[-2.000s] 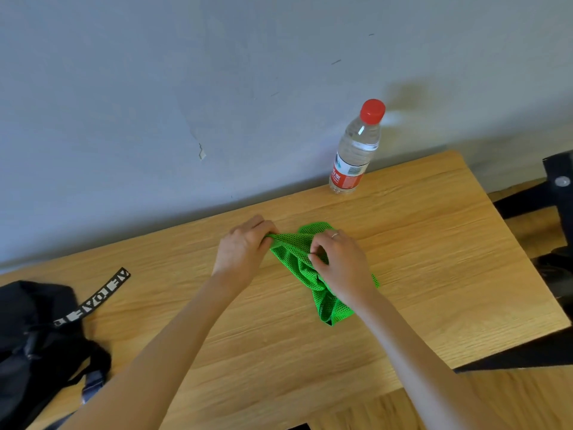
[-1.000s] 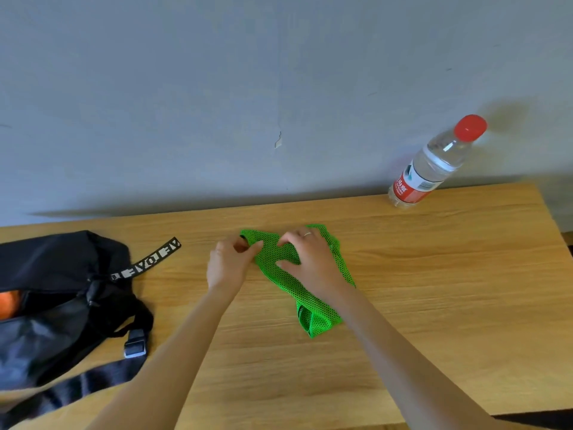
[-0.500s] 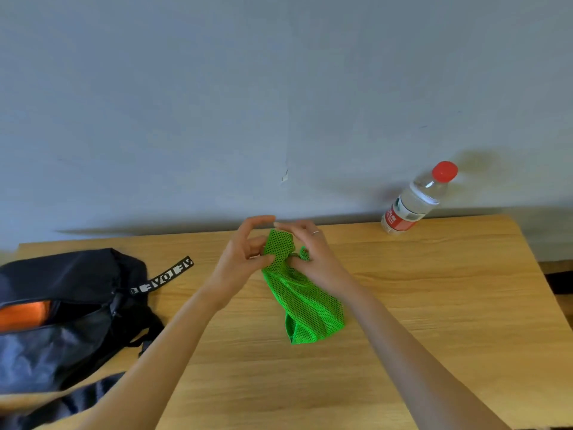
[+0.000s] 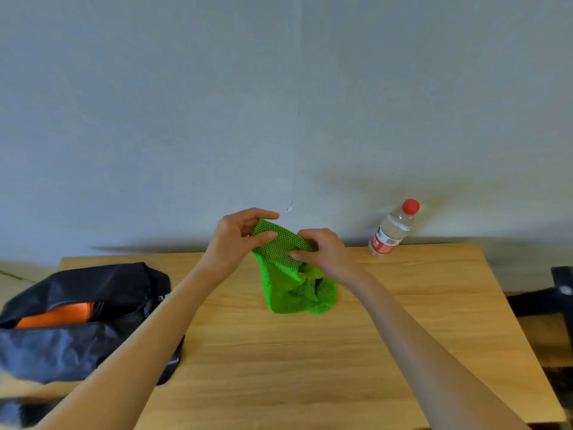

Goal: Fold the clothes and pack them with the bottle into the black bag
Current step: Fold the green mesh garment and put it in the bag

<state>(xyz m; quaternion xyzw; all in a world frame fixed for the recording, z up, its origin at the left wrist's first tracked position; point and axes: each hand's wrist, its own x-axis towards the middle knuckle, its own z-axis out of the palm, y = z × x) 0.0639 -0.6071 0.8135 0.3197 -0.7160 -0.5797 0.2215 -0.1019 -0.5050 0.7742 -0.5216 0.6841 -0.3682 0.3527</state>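
Now the green mesh garment [image 4: 291, 274] is up off the wooden table [image 4: 310, 352], where a second ago it lay flat under both palms. The left hand [image 4: 238, 240] pinches its top edge between thumb and fingers, and the right hand [image 4: 322, 252] grips the cloth just beside it, fingers curled into the mesh, so the bundled lower part hangs down to about the tabletop. That lift suggests the folding is finished (or close enough) and the piece is about to travel to the black bag [image 4: 77, 321], which sits at the table's left end, its mouth open, with something orange [image 4: 59, 315] already inside. The water bottle [image 4: 392, 229] stands untouched against the wall at the far right, well apart from the bag, so by my reckoning it goes in later.
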